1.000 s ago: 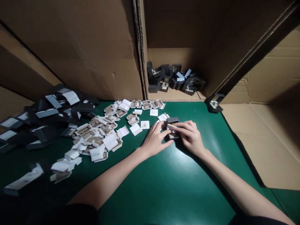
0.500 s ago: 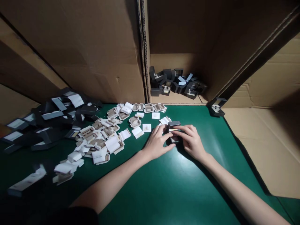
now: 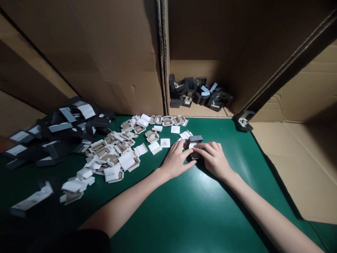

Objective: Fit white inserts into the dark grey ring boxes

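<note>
A small black hinged box [image 3: 195, 138] stands on the green table with its lid raised. My left hand [image 3: 176, 154] is closed round its left side, thumb low at the front and fingers by the lid. From the right, my right hand [image 3: 215, 158] has its fingers bent onto the box, the fingertips meeting the left hand's at its opening. A white piece [image 3: 193, 144] shows inside the lid just above the fingertips. The fingers hide most of the box's lower half, and the right thumb is out of sight.
Flattened white cartons and inserts [image 3: 126, 160] lie in a heap on the left. Beyond them is a pile of black boxes [image 3: 60, 149]. More open black boxes [image 3: 188, 98] sit in a cardboard bay at the back; one open box [image 3: 244, 121] stands at the right corner.
The right fingers have drawn in slightly to the left over the box. More white now shows inside the lid, where a yellowish strip was seen. The left hand has hardly moved.
</note>
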The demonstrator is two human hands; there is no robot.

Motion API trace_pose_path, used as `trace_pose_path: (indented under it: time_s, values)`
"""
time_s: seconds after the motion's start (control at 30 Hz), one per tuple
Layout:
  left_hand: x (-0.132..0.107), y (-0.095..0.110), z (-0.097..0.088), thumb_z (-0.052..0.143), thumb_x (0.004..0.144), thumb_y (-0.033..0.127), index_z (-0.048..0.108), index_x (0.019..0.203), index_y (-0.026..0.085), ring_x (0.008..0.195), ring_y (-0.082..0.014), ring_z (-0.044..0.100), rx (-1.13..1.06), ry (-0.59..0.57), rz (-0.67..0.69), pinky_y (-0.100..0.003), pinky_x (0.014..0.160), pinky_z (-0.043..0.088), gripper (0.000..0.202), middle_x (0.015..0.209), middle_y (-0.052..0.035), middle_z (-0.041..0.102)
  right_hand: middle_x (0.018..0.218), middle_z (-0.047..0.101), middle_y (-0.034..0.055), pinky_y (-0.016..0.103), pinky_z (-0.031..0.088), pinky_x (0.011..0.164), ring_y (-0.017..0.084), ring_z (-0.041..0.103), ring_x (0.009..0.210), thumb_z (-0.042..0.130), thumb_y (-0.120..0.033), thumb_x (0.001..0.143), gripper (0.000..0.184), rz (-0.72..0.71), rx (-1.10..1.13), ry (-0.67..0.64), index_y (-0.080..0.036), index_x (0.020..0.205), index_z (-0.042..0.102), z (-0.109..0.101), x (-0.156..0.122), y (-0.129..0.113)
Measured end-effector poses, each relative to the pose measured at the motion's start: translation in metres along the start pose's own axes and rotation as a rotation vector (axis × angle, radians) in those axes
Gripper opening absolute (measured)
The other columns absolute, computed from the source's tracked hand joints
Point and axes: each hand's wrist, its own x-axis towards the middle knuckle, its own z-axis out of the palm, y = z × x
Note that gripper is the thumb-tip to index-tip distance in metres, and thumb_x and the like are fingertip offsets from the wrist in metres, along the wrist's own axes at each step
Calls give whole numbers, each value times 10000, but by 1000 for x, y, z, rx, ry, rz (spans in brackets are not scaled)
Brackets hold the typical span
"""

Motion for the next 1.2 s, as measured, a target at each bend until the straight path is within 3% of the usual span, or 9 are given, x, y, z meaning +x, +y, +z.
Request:
trace_pose_path:
  time_s: [0.23, 0.53, 0.67, 0.83, 0.97, 1.2]
  values:
    - [1, 1, -3, 602, 834, 318, 605, 1104, 240, 1133, -260, 458, -56, -12, -4, -426, 972, 423, 281, 1171, -85, 500, 1192, 641, 58, 380, 371, 772, 214, 490, 941, 435, -16, 847, 282, -11, 32, -27, -184, 984, 615, -1, 2, 3]
    - [4, 2, -8, 608, 794, 247, 561, 864, 200, 1029, -229, 497, -128, 2, 5, -377, 906, 445, 97, 1023, -52, 552, 1295, 572, 34, 373, 365, 777, 224, 476, 989, 474, -2, 793, 356, -6, -10, -133, -212, 1052, 600, -1, 2, 5]
    - [3, 3, -9, 607, 795, 261, 523, 1020, 213, 1060, -241, 491, -148, 9, -18, -398, 923, 447, 245, 1060, -57, 560, 1301, 561, 49, 365, 374, 746, 218, 483, 942, 452, 26, 760, 402, -5, 0, -143, -209, 1052, 597, 0, 1, 6]
    - [2, 3, -8, 605, 808, 253, 405, 1226, 232, 1210, -252, 419, -155, 47, -62, -421, 1002, 419, 465, 1272, -74, 497, 1291, 552, 75, 369, 392, 738, 230, 492, 955, 450, 31, 734, 391, 41, -1, -125, -193, 1019, 596, 2, 0, 7]
    - [1, 3, -6, 530, 834, 174, 365, 1251, 232, 1261, -256, 393, -153, 96, -38, -456, 1047, 374, 453, 1363, -91, 425, 1245, 566, 91, 371, 402, 737, 240, 498, 974, 446, 18, 747, 384, 88, 14, -94, -202, 1022, 598, 4, -2, 9]
    - [2, -9, -9, 451, 771, 31, 404, 1164, 192, 1162, -230, 459, -54, 296, -90, -409, 1001, 402, 427, 1197, -97, 500, 1249, 557, 97, 383, 419, 745, 248, 498, 981, 437, 5, 769, 374, 99, 40, -85, -194, 1044, 594, 5, -3, 10]
